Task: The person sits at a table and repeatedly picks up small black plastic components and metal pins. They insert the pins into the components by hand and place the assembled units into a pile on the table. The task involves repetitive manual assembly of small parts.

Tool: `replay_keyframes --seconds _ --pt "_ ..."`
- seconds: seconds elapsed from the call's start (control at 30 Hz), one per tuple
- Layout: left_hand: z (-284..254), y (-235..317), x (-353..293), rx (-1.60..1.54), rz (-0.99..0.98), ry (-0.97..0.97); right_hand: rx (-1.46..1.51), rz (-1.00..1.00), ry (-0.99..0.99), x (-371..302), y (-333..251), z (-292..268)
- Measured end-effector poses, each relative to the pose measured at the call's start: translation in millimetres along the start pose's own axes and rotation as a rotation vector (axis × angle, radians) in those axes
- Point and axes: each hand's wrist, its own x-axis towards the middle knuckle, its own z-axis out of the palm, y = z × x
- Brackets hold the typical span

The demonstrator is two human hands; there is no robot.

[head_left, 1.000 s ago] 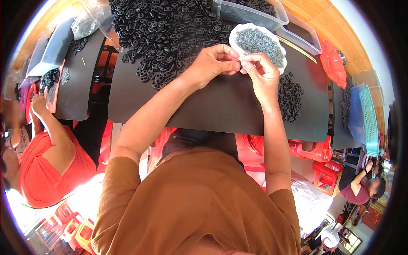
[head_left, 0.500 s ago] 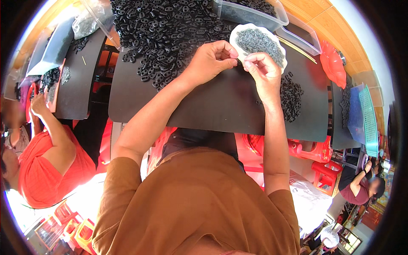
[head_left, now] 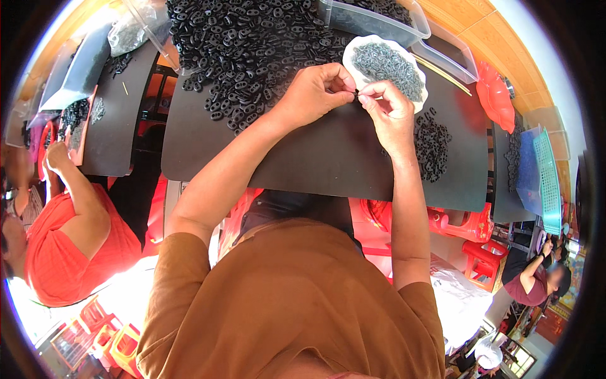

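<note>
My left hand (head_left: pixel 312 93) is closed in a pinch on a small black piece (head_left: pixel 356 94), of which only an edge shows between the fingertips. Close against it, my right hand (head_left: pixel 389 115) pinches too; whatever is between its thumb and forefinger is too small to make out. Just beyond the right fingers, a white scalloped dish (head_left: pixel 421 100) holds many tiny grey metallic-looking parts (head_left: pixel 386 66). A broad heap of black two-holed oval pieces (head_left: pixel 246 44) covers the far left of the dark table (head_left: pixel 284 167). By my right wrist lies a smaller pile of black pieces (head_left: pixel 432 148).
A clear plastic bin (head_left: pixel 379 24) stands at the back, with thin yellowish sticks (head_left: pixel 445 74) near it. A red scalloped dish (head_left: pixel 493 98) sits at the table's right edge. People work at the left (head_left: pixel 69 234) and far right (head_left: pixel 536 278). Red stools (head_left: pixel 485 260) stand below.
My right thumb and forefinger have shifted slightly downward at the small black piece. My left hand keeps its pinch almost unmoved.
</note>
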Motion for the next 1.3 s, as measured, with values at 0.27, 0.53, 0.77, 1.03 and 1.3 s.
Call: replay_keyframes --seconds 0.27,0.53,0.77,1.03,1.3 --pt "3.0 2.5 -1.6 0.1 0.011 0.011 -0.268 -0.273 -0.055 3.0 -10.6 1.7" --pt "1.6 0.7 -1.9 0.026 -0.019 -0.007 -0.281 -0.251 -0.07 2.6 -10.0 2.1" --pt "0.3 1.0 -0.2 0.051 -0.011 -0.003 -0.135 -0.04 -0.047 0.0 -1.6 -2.9" --pt "-3.8 -2.1 1.1 0.063 -0.015 0.011 -0.109 -0.015 -0.048 0.1 -7.8 -3.1" --pt "-3.5 1.8 0.2 0.103 0.001 0.001 -0.348 -0.195 -0.092 1.4 -7.7 -3.6"
